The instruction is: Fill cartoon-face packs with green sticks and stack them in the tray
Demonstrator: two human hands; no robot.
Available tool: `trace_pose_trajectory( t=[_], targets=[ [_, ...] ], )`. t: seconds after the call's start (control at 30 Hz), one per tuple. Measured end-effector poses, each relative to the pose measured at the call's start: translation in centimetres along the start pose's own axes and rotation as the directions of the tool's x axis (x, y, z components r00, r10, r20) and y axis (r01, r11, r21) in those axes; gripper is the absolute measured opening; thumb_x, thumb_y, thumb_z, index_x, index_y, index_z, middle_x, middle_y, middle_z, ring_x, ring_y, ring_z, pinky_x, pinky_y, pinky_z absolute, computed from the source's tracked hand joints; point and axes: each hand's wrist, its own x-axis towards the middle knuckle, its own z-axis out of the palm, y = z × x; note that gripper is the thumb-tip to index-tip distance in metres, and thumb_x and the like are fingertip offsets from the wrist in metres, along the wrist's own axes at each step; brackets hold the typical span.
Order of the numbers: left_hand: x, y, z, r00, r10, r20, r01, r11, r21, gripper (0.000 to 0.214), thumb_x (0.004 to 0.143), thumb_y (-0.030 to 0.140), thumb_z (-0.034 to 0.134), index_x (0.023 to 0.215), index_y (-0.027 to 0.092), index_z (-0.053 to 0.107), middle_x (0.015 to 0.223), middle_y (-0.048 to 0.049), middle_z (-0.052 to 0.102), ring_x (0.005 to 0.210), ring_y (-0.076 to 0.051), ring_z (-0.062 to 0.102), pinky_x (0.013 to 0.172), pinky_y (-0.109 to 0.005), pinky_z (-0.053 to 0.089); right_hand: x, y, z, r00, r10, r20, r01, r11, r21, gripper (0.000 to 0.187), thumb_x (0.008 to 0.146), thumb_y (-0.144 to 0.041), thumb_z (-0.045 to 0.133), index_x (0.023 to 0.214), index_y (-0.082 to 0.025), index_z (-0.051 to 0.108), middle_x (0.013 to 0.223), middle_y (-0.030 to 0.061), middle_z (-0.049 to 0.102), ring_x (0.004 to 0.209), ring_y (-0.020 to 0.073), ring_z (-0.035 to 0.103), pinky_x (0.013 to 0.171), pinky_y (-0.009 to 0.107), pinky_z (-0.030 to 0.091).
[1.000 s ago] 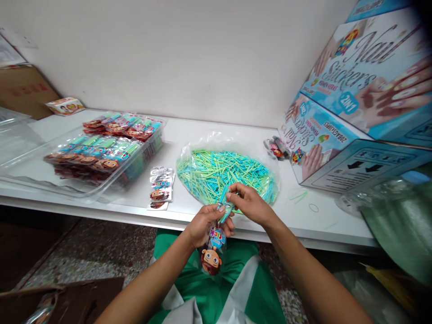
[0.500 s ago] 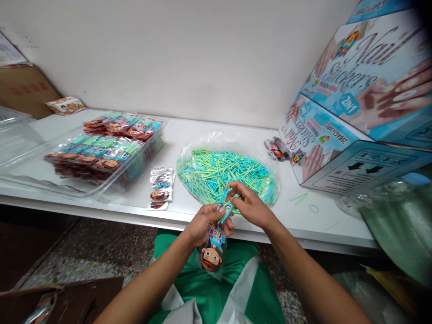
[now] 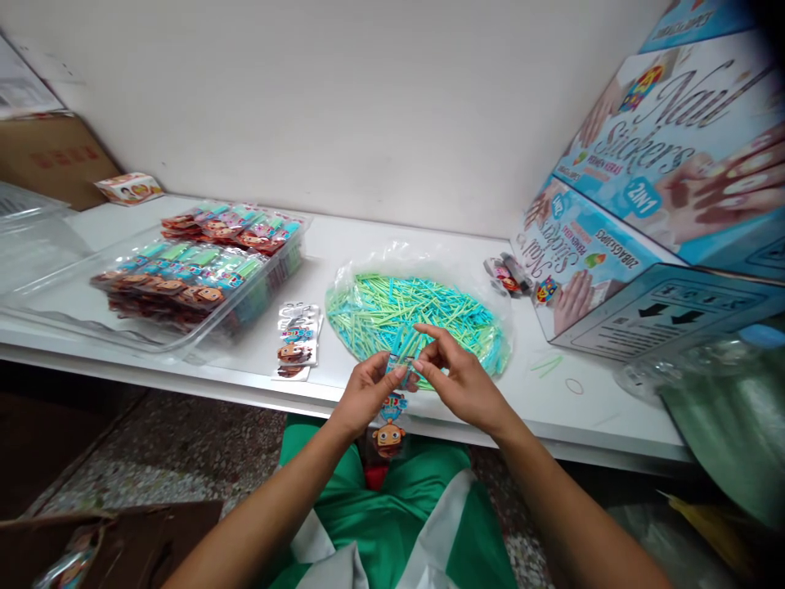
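My left hand (image 3: 375, 388) is closed on the top of a clear printed sachet (image 3: 389, 433), which hangs over the table's front edge and shows a cartoon face. Several blue and green sticks (image 3: 401, 343) stand up out of the sachet's mouth. Thumb and fingers of my right hand (image 3: 452, 372) pinch at these sticks and the sachet's upper edge. Just behind both hands lies an open clear bag (image 3: 423, 307) full of loose blue and green sticks. To the left of my left hand is a small stack of flat printed sachets (image 3: 297, 339).
A clear plastic tray (image 3: 202, 327) with rows of filled sachets stands at left. Large Nail Stickers boxes (image 3: 668, 164) rise at right. Loose green sticks (image 3: 547, 366), a rubber band (image 3: 574, 385) and small dark packets (image 3: 508, 274) lie on the tabletop. A cardboard box (image 3: 55, 159) is far left.
My hands have risen slightly with the sachet, which now hangs straighter. The sticks in it stand more upright. The camera view has shifted a little.
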Motion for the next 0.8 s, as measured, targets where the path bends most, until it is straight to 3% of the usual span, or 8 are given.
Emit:
trace_pose_trajectory(
  t=[0.13,0.3,0.57,0.8],
  targets=[
    [0.0,0.1,-0.2,1.000,-0.019,-0.007,0.018,0.999,-0.032,0.027,0.072,0.030,0.069,0.090,0.014,0.059,0.086,-0.0042,0.067,0.081,-0.018,0.064,0.076,-0.030,0.048,0.1,-0.6,-0.5,0.987,-0.159,0.022,0.161,0.977,-0.139,0.038,0.089,-0.020,0.043,0.127,-0.026,0.048,0.078,0.0008,0.058,0.076,0.0142,0.055,0.075,0.030,0.044],
    [-0.1,-0.1,-0.5,0.998,-0.067,0.003,0.067,0.996,-0.052,0.033,0.068,0.027,0.072,0.094,0.014,0.056,0.089,-0.0057,0.067,0.084,-0.021,0.065,0.074,-0.031,0.049,0.2,-0.8,-0.5,0.969,-0.241,0.062,0.249,0.943,-0.221,0.034,0.090,-0.018,0.042,0.121,-0.026,0.053,0.084,0.0033,0.057,0.080,0.0157,0.053,0.073,0.030,0.044],
    [-0.3,0.4,-0.8,0.998,-0.047,0.040,0.049,0.998,-0.033,0.042,0.065,0.020,0.075,0.102,0.015,0.056,0.101,-0.0082,0.064,0.094,-0.021,0.061,0.082,-0.033,0.047,0.2,-1.4,-1.0,0.952,-0.282,-0.120,0.258,0.948,-0.187,0.042,0.088,-0.019,0.048,0.129,-0.024,0.039,0.086,0.0010,0.057,0.078,0.0137,0.054,0.078,0.031,0.044],
    [-0.5,0.1,-0.7,0.998,-0.060,-0.025,0.059,0.998,-0.013,0.029,0.067,0.030,0.072,0.087,0.014,0.059,0.081,-0.0029,0.064,0.073,-0.017,0.063,0.067,-0.030,0.051,0.6,-2.2,-1.2,0.970,-0.181,-0.165,0.172,0.983,-0.065,0.042,0.088,-0.026,0.049,0.128,-0.025,0.038,0.082,0.0012,0.056,0.078,0.0148,0.055,0.078,0.034,0.045]
  ],
)
